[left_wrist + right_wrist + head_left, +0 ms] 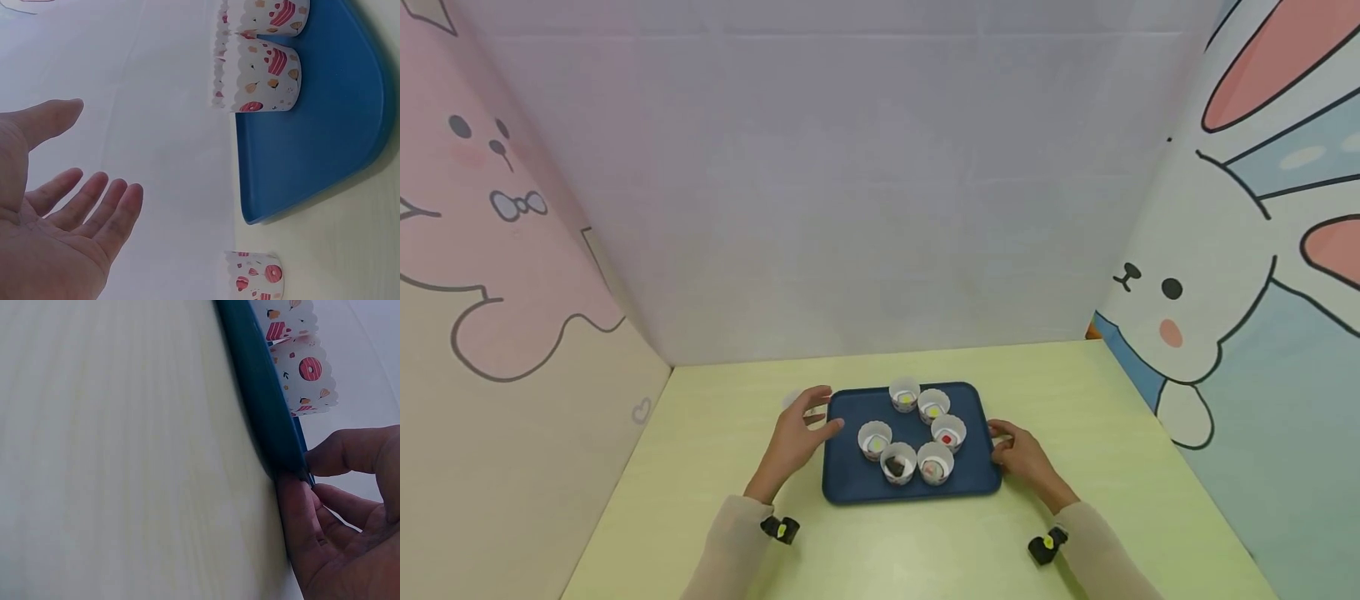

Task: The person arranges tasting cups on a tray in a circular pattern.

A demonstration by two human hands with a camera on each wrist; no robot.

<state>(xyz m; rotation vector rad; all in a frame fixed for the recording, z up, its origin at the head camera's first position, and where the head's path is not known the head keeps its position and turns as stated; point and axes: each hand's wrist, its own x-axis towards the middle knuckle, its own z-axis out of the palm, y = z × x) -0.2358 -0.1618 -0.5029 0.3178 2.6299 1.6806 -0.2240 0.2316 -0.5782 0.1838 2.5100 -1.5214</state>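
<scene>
A dark blue tray (850, 485) lies on the table, bearing several white paper baking cups in a rough ring. The front cup (898, 467) contains something dark, the right-hand cup (949, 434) a red piece, and the cup at the back (905, 395) a yellow one. My right hand (1024, 458) pinches the tray's right edge; in the right wrist view the thumb (337, 453) is above the rim, fingers below. Beside the tray's left edge is my left hand (797, 433), fingers spread. The left wrist view shows that hand (69, 244) apart from the tray, holding nothing.
Another patterned paper cup (256, 275) stands on the table outside the tray, partly hidden behind the left hand in the head view. A pale yellow table (700, 500) is enclosed by a white back wall (887, 208) and printed side panels (1195, 333).
</scene>
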